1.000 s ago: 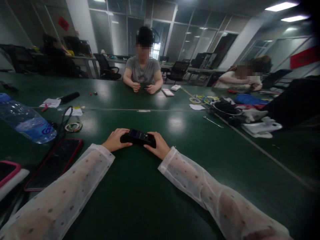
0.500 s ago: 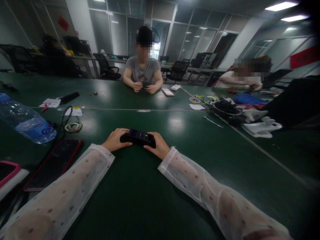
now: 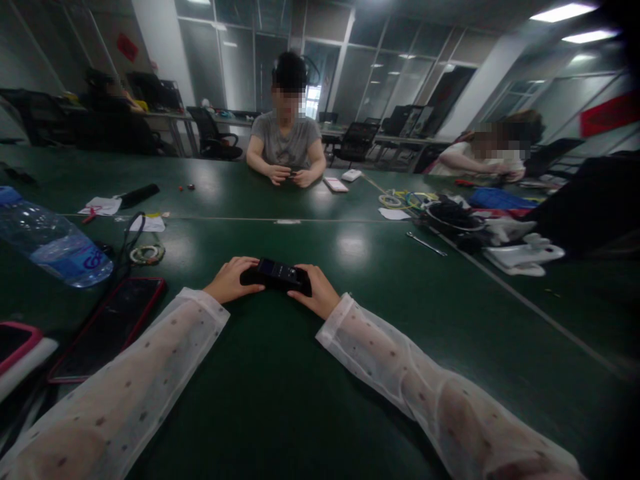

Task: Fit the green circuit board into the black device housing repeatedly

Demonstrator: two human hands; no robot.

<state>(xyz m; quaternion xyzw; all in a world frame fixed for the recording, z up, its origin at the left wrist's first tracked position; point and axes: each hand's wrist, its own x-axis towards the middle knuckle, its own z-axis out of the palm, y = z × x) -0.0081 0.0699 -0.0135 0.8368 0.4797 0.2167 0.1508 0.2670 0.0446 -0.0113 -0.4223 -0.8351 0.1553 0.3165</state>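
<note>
A small black device (image 3: 277, 273) with a little screen and markings on its top face is between my hands, low over or on the green table (image 3: 280, 400). My left hand (image 3: 234, 279) grips its left end, thumb on the near side and fingers along the far side. My right hand (image 3: 319, 291) grips the right end in the same way. Both hands are closed on it. Its underside is hidden, and I cannot tell exactly what kind of device it is. Sheer white sleeves with dark dots cover both forearms.
At left are a water bottle (image 3: 65, 250) lying tilted, a red-edged phone (image 3: 113, 327), a pink-cased phone (image 3: 17, 347) and a bracelet (image 3: 145, 253). At right lie a wrench (image 3: 426, 244) and a cable pile (image 3: 450, 217). A person (image 3: 286, 140) sits opposite; another (image 3: 480, 157) is at far right.
My hands and the black device have stayed in place. The person opposite has shifted their hands slightly.
</note>
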